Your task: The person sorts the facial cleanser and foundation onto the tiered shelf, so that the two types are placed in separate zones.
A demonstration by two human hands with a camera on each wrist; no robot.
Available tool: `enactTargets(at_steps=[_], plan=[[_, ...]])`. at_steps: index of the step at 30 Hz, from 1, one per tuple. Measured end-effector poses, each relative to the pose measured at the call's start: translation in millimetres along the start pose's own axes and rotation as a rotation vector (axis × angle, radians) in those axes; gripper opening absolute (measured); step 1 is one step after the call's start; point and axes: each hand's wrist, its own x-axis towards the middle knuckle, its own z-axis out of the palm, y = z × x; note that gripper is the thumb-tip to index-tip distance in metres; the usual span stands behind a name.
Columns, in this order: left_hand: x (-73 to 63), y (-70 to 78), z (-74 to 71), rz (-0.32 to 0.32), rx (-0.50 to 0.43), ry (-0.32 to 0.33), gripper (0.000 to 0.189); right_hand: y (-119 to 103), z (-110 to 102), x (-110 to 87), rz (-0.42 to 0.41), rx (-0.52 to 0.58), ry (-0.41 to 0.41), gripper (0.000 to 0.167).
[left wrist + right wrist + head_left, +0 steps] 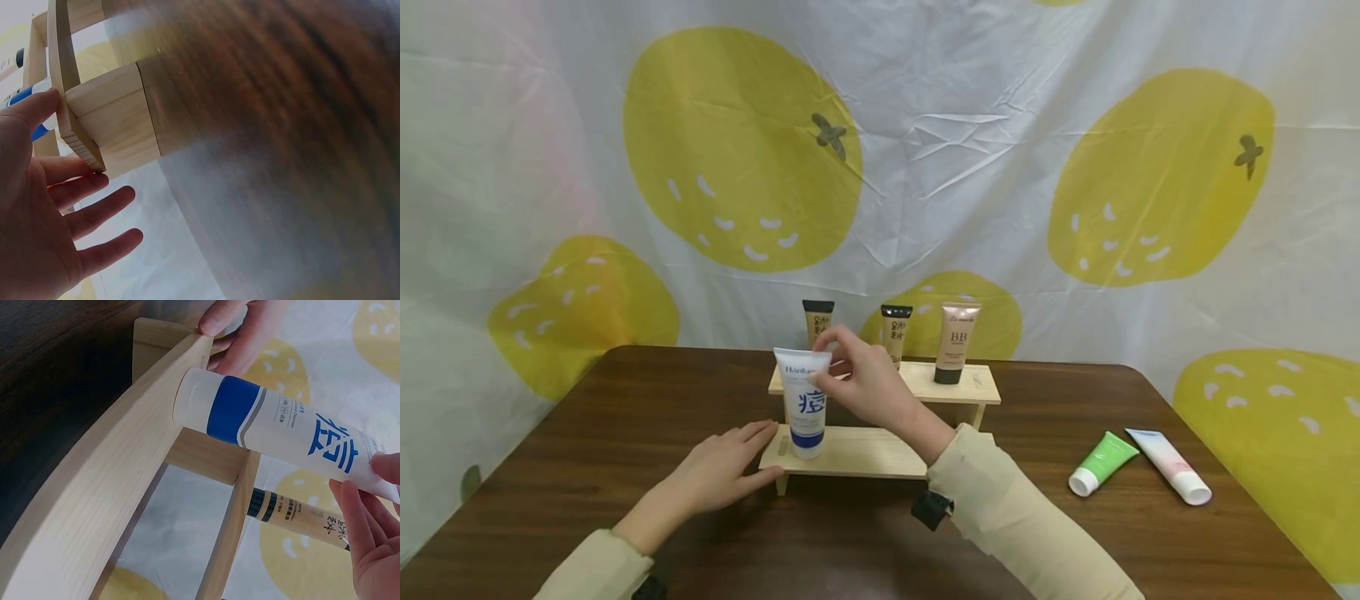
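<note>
A white cleanser tube (803,408) with a blue band stands cap-down at the left end of the lower step of a wooden two-tier rack (880,454). My right hand (868,379) pinches the upper part of this tube between thumb and fingers. At the rack's left end, my left hand (722,471) touches the lower step's edge. The left wrist view shows the left fingers (103,209) mostly straight and spread, with the thumb at the board's edge. In the right wrist view, the tube's cap (190,400) meets the board.
On the upper step stand two beige tubes with black ends, one at left (818,317) and one in the middle (895,329), plus a pink BB cream tube (957,342). A green tube (1103,463) and a white-pink tube (1171,467) lie on the brown table (1037,550) at right.
</note>
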Motion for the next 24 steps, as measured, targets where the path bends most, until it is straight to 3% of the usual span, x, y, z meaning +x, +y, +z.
enactTargets(at_steps=[15, 24], plan=[[-0.1, 1.8, -1.3, -0.010, -0.005, -0.007, 0.072, 4, -3, -4.1, 0.026, 0.071, 0.020, 0.025], [-0.1, 1.7, -0.8, -0.010, -0.002, -0.005, 0.072, 15, -14, -15.7, 0.079, 0.041, 0.037, 0.026]])
